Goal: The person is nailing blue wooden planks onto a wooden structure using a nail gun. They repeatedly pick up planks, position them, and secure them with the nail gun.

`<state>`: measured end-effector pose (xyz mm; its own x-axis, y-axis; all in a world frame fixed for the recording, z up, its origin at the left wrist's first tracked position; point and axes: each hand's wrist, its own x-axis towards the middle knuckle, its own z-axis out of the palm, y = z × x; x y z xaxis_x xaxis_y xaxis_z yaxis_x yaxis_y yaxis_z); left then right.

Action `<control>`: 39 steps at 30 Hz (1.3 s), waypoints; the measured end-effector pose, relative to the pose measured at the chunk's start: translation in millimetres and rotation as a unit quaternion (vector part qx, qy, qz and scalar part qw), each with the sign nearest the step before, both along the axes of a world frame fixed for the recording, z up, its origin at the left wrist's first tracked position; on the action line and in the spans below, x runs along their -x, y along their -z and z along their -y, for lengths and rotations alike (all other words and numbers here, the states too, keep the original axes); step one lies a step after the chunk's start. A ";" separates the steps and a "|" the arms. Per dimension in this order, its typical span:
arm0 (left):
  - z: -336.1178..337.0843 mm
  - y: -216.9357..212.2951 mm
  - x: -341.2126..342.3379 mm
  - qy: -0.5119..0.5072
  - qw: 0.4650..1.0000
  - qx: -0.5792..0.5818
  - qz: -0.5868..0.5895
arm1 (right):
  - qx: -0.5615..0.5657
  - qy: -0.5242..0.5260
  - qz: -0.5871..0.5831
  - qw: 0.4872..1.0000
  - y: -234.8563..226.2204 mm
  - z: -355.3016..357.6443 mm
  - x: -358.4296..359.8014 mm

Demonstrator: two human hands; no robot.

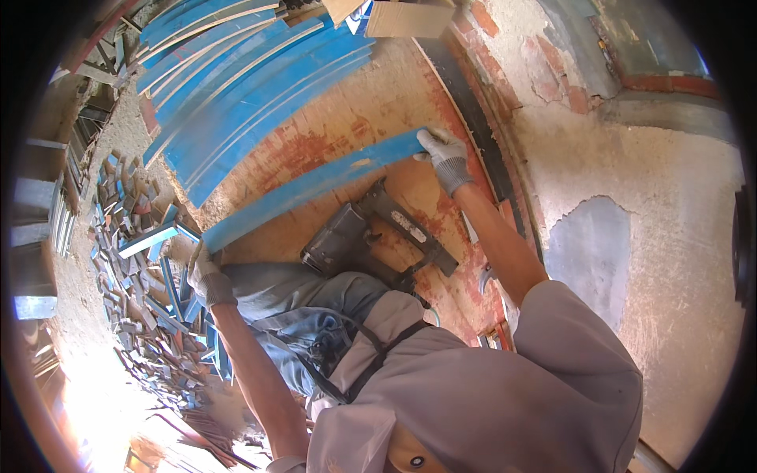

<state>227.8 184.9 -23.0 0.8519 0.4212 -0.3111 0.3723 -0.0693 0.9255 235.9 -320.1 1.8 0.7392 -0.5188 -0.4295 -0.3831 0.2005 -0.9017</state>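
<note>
A long blue wooden strip [315, 183] spans the workbench in front of me, held at both ends. My right hand [443, 158], in a pale knit glove, is closed around the far right end. My left hand [206, 277], gloved too, grips the near left end, its fingers partly hidden. Just beyond that hand are a short blue-and-white piece [150, 240] and other short blue offcuts [175, 290]. Between my arms a black nail gun [341, 238] lies on the bench, close to my lap and touched by neither hand.
Many blue strips [244, 102] are stacked at the bench's far left, beside a cardboard box [408, 19]. A heap of offcuts [150, 315] covers the floor at left. The bench top [307, 142] is reddish and worn. A peeling wall [646, 189] stands at right.
</note>
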 end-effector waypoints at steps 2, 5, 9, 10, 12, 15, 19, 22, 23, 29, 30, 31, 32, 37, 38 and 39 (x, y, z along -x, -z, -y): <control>-12.1 5.1 3.8 -0.030 0.996 0.079 0.001 | 0.013 0.001 0.002 1.000 2.1 -5.5 -2.4; -9.6 -1.8 3.6 -0.077 0.985 0.149 -0.035 | 0.040 0.006 0.000 0.999 6.1 -6.0 -0.4; 35.2 -41.0 2.6 -0.031 0.998 0.027 -0.054 | 0.069 -0.015 -0.016 0.997 7.8 1.4 5.7; 31.8 -38.4 3.3 -0.029 0.998 -0.003 -0.055 | 0.074 -0.026 -0.030 0.996 7.0 0.0 3.5; 25.6 -27.1 8.0 -0.023 0.996 -0.064 -0.058 | 0.073 -0.035 -0.024 0.996 6.3 -5.8 3.8; 20.2 -21.8 8.2 -0.039 0.997 -0.015 -0.064 | 0.084 -0.032 -0.017 0.996 7.7 -4.2 5.7; 14.5 -15.1 12.4 -0.081 0.994 0.064 -0.025 | 0.098 -0.030 -0.025 0.994 4.1 -11.0 7.6; 4.6 -15.3 11.8 -0.068 0.997 0.036 -0.029 | 0.079 -0.028 -0.030 0.996 0.4 -19.6 6.8; 5.7 -17.8 10.1 -0.065 0.997 0.015 -0.042 | 0.069 -0.027 -0.021 0.997 5.5 -18.8 8.5; -0.9 -13.9 14.5 -0.055 0.997 0.025 -0.040 | 0.015 -0.004 0.006 1.000 23.8 -17.9 11.5; -1.0 -13.3 15.3 -0.054 0.997 0.025 -0.039 | 0.013 -0.006 0.005 1.000 24.3 -16.9 12.1; 1.0 -13.9 14.6 -0.069 0.996 0.028 -0.043 | 0.011 -0.007 0.004 1.000 23.4 -17.0 13.4; 3.4 -14.6 15.2 -0.066 0.996 0.022 -0.047 | 0.009 -0.008 0.002 1.000 22.2 -16.5 13.7; -2.7 -16.0 16.6 -0.057 0.996 0.015 -0.066 | 0.006 0.006 -0.003 1.000 20.3 -18.7 15.7; -6.2 -13.8 17.4 -0.055 0.996 0.018 -0.067 | 0.006 0.010 0.001 1.000 18.1 -20.9 14.7; -9.6 -10.3 17.6 -0.049 0.996 0.004 -0.070 | 0.005 0.013 0.004 1.000 17.5 -22.2 13.8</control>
<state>210.2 194.5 -12.7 0.7545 0.4980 -0.4275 0.5024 -0.0191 0.8644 222.1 -297.8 -15.7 0.7292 -0.5424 -0.4173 -0.3702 0.2003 -0.9071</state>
